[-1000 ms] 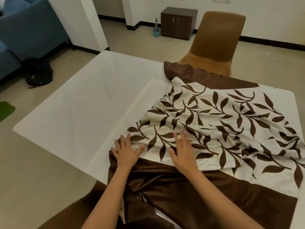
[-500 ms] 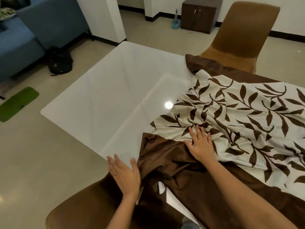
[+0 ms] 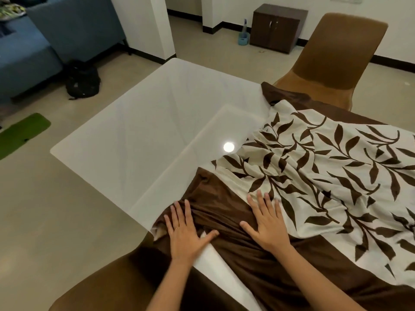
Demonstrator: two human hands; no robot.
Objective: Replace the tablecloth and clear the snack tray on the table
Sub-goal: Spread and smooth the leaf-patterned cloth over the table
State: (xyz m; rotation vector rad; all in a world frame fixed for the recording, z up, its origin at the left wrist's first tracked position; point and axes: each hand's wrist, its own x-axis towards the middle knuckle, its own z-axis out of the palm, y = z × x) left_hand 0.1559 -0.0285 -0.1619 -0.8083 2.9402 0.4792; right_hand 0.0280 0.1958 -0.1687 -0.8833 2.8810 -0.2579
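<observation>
A cream tablecloth (image 3: 332, 167) with brown leaves and a wide brown border lies rumpled over the right half of the white glossy table (image 3: 143, 131). Its near left corner is bunched at the table's front edge. My left hand (image 3: 185, 230) rests flat, fingers spread, on that bunched brown border. My right hand (image 3: 267, 223) presses flat where the brown border meets the leaf print. Neither hand grips the cloth. No snack tray is in view.
A brown chair (image 3: 336, 55) stands at the far side, and another brown chair (image 3: 107, 286) is under my arms. A blue sofa (image 3: 33, 41), black bag (image 3: 82, 80), green mat (image 3: 22, 133) and dark cabinet (image 3: 277, 26) lie beyond.
My left hand moved from the table's edge onto the bunched brown border. My right hand slid back toward me onto the border seam. The view shifted slightly.
</observation>
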